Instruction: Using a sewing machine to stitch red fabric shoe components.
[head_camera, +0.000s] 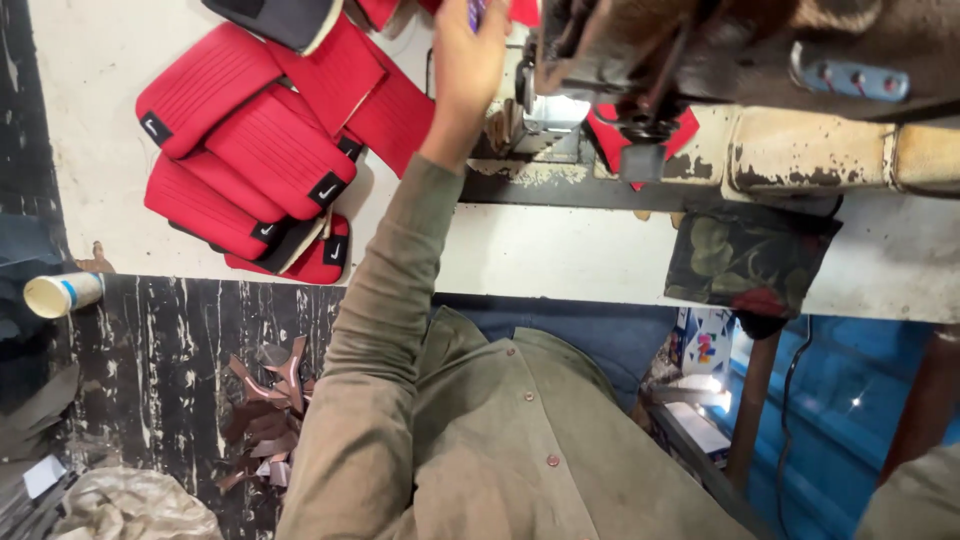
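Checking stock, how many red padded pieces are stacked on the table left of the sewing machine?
6 at least. Red padded pieces: three ribbed ones overlapping in front, one at the bottom edge of the pile, two flatter ones behind near the left hand. Others may lie hidden beneath or beyond the frame.

- The left hand (468, 62) reaches up toward the top edge of the view, its fingers (490, 18) closed around a small purple object (476, 10), mostly cut off.
- Just right of the fingers stands the worn sewing machine (640, 60); a red piece (606, 130) lies under it.
- Left of and below the fingers, a stack of red padded pieces (250, 150) rests on the white table (560, 250).
- Far below-left, a paper cup (62, 293) lies on its side.
- The right hand is out of view.
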